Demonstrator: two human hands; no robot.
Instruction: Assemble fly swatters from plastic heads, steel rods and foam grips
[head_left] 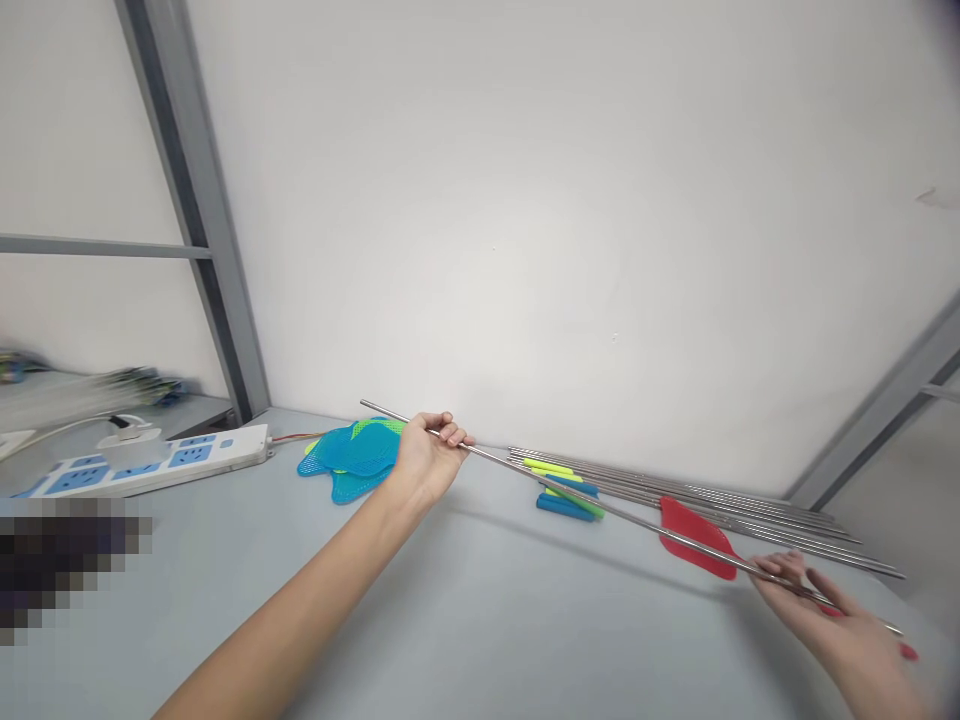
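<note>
step: two-hand hold. left hand [433, 450] pinching metal rod [637, 518], right hand [814, 600] curled round it plus, seemingly, red paddle [690, 520]; next move likely needs steady grip.

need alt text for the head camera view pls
A person's left hand and right hand hold a long metal rod over a grey table, a red paddle-shaped piece by the right hand. Beyond lie more rods, short coloured tubes and blue and green mesh pieces; a white power strip sits at left.
</note>
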